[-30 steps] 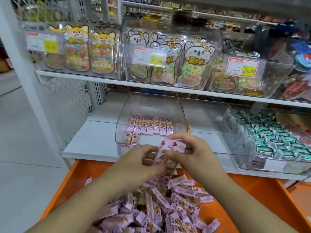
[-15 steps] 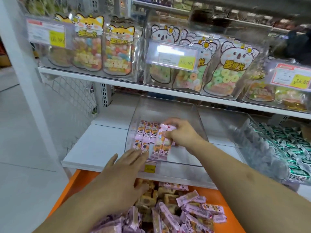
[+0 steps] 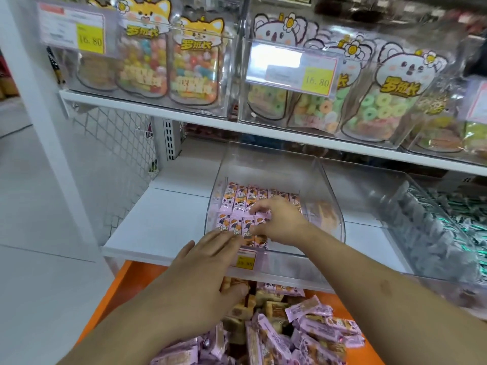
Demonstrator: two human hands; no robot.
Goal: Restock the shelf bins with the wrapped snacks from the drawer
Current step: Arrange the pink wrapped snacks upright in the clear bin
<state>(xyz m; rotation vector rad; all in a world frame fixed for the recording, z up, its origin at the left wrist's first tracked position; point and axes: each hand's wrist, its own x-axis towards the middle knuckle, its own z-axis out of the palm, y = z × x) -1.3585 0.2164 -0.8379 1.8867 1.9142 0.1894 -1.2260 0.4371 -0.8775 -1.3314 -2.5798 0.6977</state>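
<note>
Orange drawer (image 3: 110, 299) seen nearest, pink wrapped snacks (image 3: 311, 330) heaped inside. Left hand (image 3: 203, 275) held flat, fingers spread, at clear bin (image 3: 326, 206) front edge. Right hand (image 3: 279, 222) laid on snack rows (image 3: 237, 204) inside bin (pinch or press, cannot tell). Candy bags (image 3: 195, 67) shelved above.

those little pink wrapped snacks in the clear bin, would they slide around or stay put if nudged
The small pink wrapped snacks look glossy, so they probably slide easily on the clear plastic bin. They seem light and flat, unlikely to roll. The right hand lies over the rows, so they may shift out of line readily.
</note>
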